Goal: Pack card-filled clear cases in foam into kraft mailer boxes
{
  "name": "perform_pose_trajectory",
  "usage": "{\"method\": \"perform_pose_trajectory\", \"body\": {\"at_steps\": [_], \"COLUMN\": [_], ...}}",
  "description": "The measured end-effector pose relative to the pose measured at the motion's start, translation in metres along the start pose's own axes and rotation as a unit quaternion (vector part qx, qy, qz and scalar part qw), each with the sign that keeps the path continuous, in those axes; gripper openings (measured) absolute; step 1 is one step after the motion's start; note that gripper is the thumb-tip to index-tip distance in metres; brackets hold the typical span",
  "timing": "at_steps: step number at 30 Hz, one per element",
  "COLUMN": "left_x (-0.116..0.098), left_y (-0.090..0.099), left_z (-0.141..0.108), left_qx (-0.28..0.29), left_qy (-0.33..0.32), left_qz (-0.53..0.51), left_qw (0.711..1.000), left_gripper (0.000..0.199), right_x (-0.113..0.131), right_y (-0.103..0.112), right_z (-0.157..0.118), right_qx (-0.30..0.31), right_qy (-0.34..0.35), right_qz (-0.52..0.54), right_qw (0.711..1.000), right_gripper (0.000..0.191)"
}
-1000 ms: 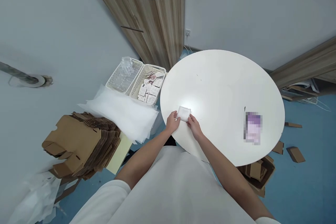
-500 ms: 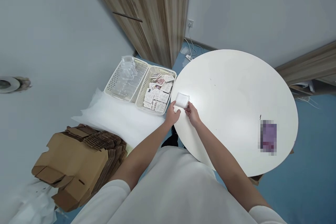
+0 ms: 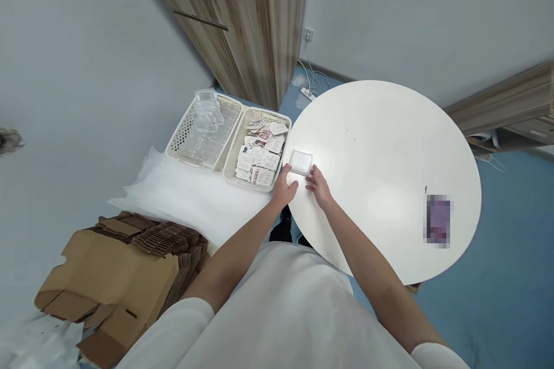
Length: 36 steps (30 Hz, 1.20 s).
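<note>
A small white foam-wrapped rectangular packet (image 3: 300,162) lies near the left edge of the round white table (image 3: 376,138). At its lower left corner is my left hand (image 3: 284,189), fingers at the packet's side and thumb stretched away from them. My right hand (image 3: 320,187) is beside the right edge, its fingers spread, with the fingertips close to the packet. Neither hand is wrapped round it. What is inside the wrapping cannot be made out.
Left of the table stand a basket of clear plastic boxes (image 3: 203,127) and a basket of printed cards (image 3: 259,155). White foam sheets (image 3: 208,196) lie in front of them, near a stack of flat cardboard boxes (image 3: 112,271). A blurred purple item (image 3: 439,219) rests on the table's right side.
My right hand's fingers have loosened and spread at the packet's right edge. The packet stays in nearly the same place, while the whole view has shifted slightly.
</note>
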State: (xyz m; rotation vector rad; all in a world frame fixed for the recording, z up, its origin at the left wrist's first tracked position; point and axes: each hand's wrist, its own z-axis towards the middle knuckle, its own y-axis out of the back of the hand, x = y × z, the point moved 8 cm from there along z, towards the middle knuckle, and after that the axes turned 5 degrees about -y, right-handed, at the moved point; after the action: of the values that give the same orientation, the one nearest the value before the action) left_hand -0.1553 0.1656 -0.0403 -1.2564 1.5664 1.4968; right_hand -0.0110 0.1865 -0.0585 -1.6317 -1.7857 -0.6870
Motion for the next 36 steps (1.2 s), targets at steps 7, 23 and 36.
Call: {"method": "perform_pose_trajectory", "body": {"at_steps": [7,23,36], "left_x": [-0.01,0.019,0.029], "left_y": [0.002,0.075,0.244], "left_z": [-0.026,-0.243,-0.344], "left_qx": [-0.012,-0.119,-0.308], "left_qy": [-0.017,0.136,0.172], "left_qz": [0.007,0.1,0.351], "left_qw": [1.0,0.978,0.867], "left_gripper": [0.054,0.031,0.032], "right_x": [-0.015,-0.093,-0.059], "right_y": [0.013,-0.068,-0.199], "right_z": [-0.028,-0.11,-0.165], "right_qx": [0.021,0.35,0.388], "right_qy": [0.008,0.049,0.284], "right_qz": [-0.026,-0.26,-0.409], "right_qw": [0.999,0.899,0.776], "right_gripper": [0.056,0.043,0.03]}}
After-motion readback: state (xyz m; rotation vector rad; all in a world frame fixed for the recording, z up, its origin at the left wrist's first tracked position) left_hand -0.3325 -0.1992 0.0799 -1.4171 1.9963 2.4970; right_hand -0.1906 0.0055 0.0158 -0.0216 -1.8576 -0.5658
